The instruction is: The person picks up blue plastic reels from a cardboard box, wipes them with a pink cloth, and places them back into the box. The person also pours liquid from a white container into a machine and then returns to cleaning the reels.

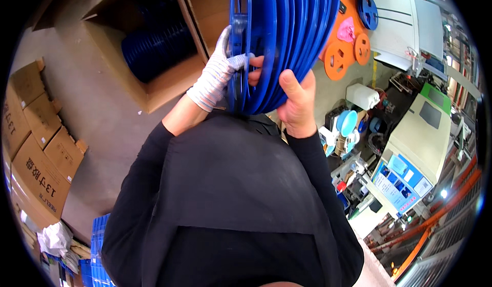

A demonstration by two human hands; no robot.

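A stack of several blue plastic reels (294,36) is held upright in front of my chest, their round flanges fanned side by side. My left hand (212,82), in a white striped glove, is closed on the leftmost reel, its thumb along the outer flange. Bare fingertips show between the flanges near the glove; I cannot tell which hand they belong to. My right hand (299,102), bare, grips the lower right of the stack with its thumb against the outermost flange. Its other fingers are mostly hidden behind the reels.
An open cardboard box (115,64) with blue reels (159,51) inside stands left of the stack. On the right is an orange table (353,51) with orange reels (335,61) and a pink cloth (346,29). Closed cartons (43,169) line the far left; a machine (417,128) stands right.
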